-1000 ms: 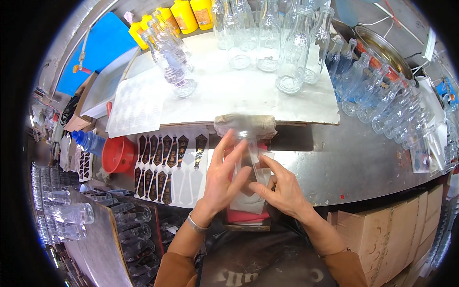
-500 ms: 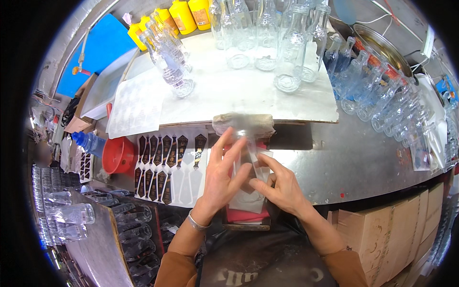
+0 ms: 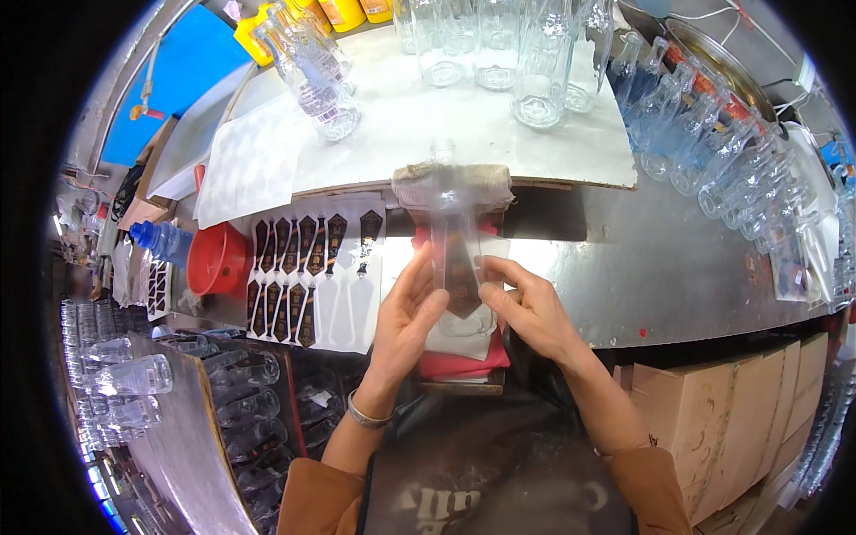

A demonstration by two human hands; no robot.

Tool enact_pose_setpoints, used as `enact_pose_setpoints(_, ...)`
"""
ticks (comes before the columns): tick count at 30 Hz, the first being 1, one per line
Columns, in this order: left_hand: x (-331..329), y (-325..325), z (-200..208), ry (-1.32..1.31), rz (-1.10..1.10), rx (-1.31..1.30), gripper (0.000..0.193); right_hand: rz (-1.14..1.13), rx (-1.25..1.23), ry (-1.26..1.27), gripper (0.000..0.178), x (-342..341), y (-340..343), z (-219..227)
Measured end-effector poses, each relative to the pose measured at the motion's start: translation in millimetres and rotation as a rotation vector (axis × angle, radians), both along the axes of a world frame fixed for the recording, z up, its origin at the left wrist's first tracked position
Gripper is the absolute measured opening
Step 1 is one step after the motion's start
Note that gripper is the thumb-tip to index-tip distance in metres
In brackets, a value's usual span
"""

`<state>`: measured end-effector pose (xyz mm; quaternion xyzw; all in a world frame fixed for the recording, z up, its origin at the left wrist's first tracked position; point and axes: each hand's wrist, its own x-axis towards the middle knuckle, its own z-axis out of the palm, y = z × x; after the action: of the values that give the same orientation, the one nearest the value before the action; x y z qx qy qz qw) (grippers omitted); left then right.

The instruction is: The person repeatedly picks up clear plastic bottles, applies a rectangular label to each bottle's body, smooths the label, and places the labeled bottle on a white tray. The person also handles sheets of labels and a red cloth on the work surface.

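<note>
A clear glass bottle (image 3: 456, 236) lies lengthwise before me, partly blurred, its neck over a rolled pale cloth (image 3: 493, 185) and its base toward me. A dark, pointed label (image 3: 461, 290) shows on its body. My left hand (image 3: 406, 312) is at the bottle's left side, thumb and fingers apart and loosely curved. On the other side is my right hand (image 3: 533, 312), with its thumb and fingertips by the label's right edge. Whether the fingertips touch the glass is hard to tell. White paper and red cloth (image 3: 464, 364) lie beneath the bottle.
A sheet of dark labels (image 3: 308, 267) lies left of the bottle, beside a red bucket (image 3: 218, 259). Several clear bottles (image 3: 539, 80) stand on the raised white board (image 3: 401, 134). More bottles (image 3: 713, 169) line the right. Cardboard boxes (image 3: 704, 410) stand below right.
My hands have parted from above the bottle to its two sides. The bottle's neck and dark label are now uncovered. The whole view has shifted slightly upward.
</note>
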<state>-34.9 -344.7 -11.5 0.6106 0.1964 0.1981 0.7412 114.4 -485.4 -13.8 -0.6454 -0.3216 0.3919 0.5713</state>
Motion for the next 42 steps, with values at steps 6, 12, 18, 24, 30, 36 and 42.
enact_pose_setpoints(6,0.7,-0.5,0.1,-0.017,-0.014,-0.04,0.067,0.0,-0.011,-0.016,0.05,-1.6,1.9,1.2)
enact_pose_setpoints(12,1.9,-2.0,1.5,-0.024,-0.007,-0.05,0.067,0.016,-0.021,0.0,0.049,-0.7,1.7,2.0)
enact_pose_setpoints(18,3.0,-3.3,1.1,-0.02,0.017,-0.045,0.069,0.008,0.005,0.004,0.047,-1.0,2.3,-3.2)
enact_pose_setpoints(24,2.2,-1.0,-0.8,-0.003,0.013,-0.022,0.068,-0.403,0.128,0.486,0.038,36.1,-10.5,-49.0)
enact_pose_setpoints(30,1.8,-2.9,-3.3,0.032,0.056,0.008,0.071,-0.298,0.268,0.167,0.024,30.3,11.8,27.2)
enact_pose_setpoints(36,6.4,-11.5,-3.4,0.077,0.138,0.088,0.073,-0.278,0.284,-0.815,0.027,65.3,55.8,52.3)
enact_pose_setpoints(42,7.0,-12.2,-2.9,0.06,0.159,0.12,0.072,-0.252,0.272,-0.924,0.026,74.5,66.5,60.3)
